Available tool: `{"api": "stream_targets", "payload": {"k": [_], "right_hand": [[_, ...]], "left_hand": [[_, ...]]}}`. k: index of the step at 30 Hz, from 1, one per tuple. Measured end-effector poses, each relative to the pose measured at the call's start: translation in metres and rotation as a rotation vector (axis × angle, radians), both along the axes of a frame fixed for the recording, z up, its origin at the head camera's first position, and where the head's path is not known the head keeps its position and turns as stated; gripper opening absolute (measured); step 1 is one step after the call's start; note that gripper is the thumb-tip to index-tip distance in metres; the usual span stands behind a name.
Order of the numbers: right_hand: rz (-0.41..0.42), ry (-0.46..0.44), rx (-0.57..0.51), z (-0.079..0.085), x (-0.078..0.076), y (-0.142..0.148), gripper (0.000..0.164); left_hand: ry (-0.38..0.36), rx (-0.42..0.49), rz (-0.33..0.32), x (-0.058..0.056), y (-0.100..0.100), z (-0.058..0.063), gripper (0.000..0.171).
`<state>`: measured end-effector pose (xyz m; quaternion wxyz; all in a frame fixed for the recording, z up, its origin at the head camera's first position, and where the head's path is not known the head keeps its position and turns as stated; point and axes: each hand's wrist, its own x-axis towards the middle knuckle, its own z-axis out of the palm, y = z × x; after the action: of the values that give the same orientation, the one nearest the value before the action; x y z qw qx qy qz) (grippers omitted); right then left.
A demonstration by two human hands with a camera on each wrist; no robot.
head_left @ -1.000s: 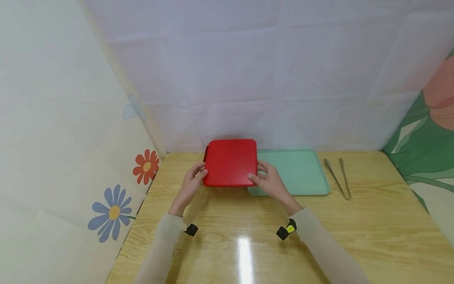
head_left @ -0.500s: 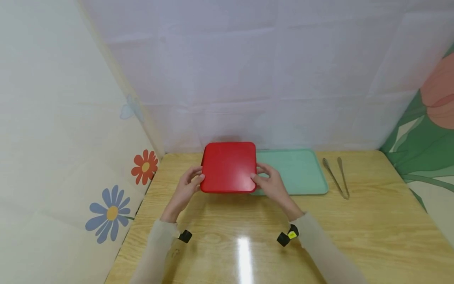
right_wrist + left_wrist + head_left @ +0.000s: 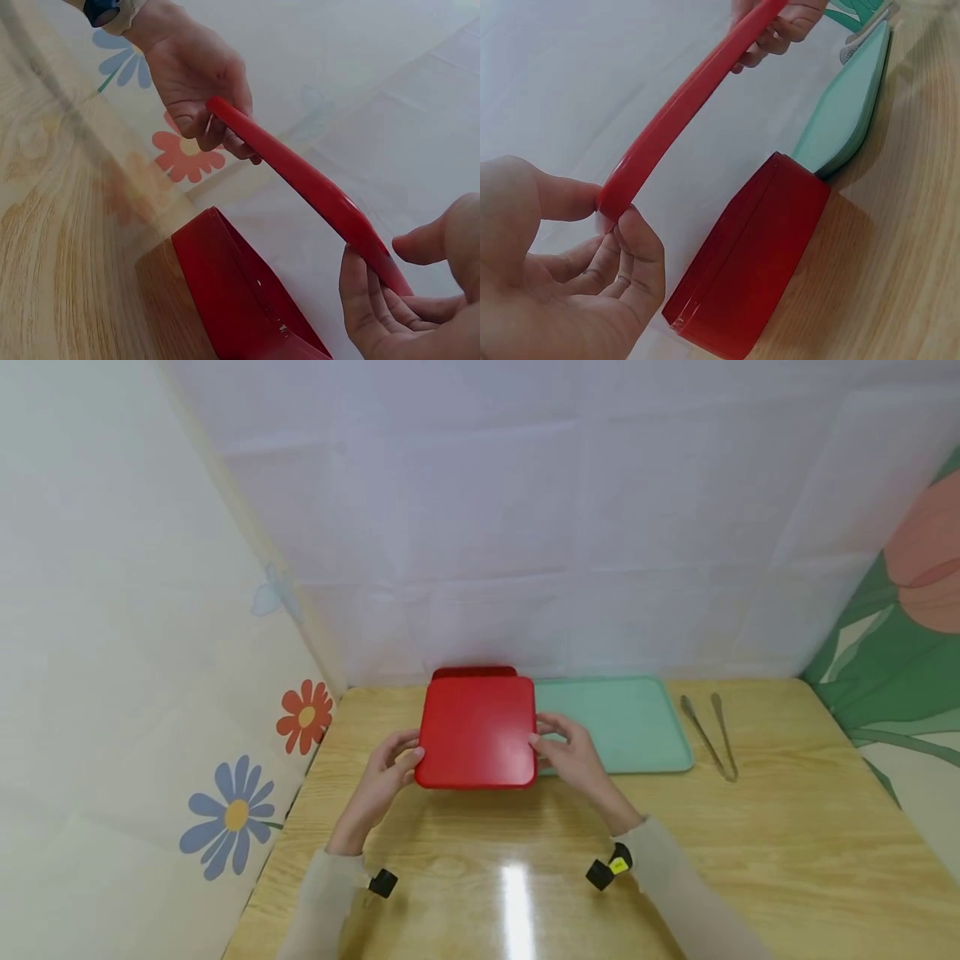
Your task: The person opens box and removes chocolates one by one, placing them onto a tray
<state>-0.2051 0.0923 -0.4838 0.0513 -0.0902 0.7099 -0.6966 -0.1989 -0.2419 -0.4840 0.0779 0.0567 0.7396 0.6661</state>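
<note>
Both hands hold up a flat red lid (image 3: 476, 732) by its opposite side edges. My left hand (image 3: 378, 782) pinches the left edge, thumb on top and fingers curled beneath. On the other side my right hand (image 3: 576, 764) pinches the right edge in the same way. Under the lid stands a deep red box (image 3: 761, 259) on the table, open at the top, with a gap between the two in both wrist views. In the head view the lid hides most of the box; only its far rim (image 3: 474, 672) shows behind. What the box contains is hidden.
A mint green tray (image 3: 618, 727) lies right of the box, partly behind the right hand. Metal tongs (image 3: 730, 772) lie spread beyond the tray's right side. A white cloth wall (image 3: 465, 527) rises along the table's back edge, and a flower-printed wall (image 3: 150, 693) on the left.
The hands have drawn the lid toward the person and slightly left, so the box's far rim now shows behind it. Tray and tongs stay in place.
</note>
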Motion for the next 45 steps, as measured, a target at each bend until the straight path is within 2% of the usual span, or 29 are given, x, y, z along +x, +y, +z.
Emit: {"api": "stream_targets", "payload": {"k": [9, 15, 26, 31, 45], "right_hand": [[-0.018, 0.009, 0.007, -0.003, 0.005, -0.002, 0.049], [-0.002, 0.009, 0.004, -0.002, 0.012, -0.006, 0.049], [0.012, 0.016, -0.044, -0.008, 0.022, -0.012, 0.047], [0.024, 0.006, -0.029, -0.010, 0.026, -0.012, 0.044], [0.037, -0.048, -0.062, -0.026, 0.031, -0.016, 0.042]], "left_hand": [[-0.046, 0.015, 0.019, 0.004, -0.006, -0.004, 0.046], [-0.053, 0.029, -0.023, 0.009, -0.014, -0.004, 0.050], [-0.055, -0.029, -0.009, 0.017, -0.024, -0.006, 0.048], [-0.059, -0.044, -0.012, 0.021, -0.028, -0.010, 0.046], [-0.114, -0.087, 0.036, 0.023, -0.033, -0.017, 0.047]]}}
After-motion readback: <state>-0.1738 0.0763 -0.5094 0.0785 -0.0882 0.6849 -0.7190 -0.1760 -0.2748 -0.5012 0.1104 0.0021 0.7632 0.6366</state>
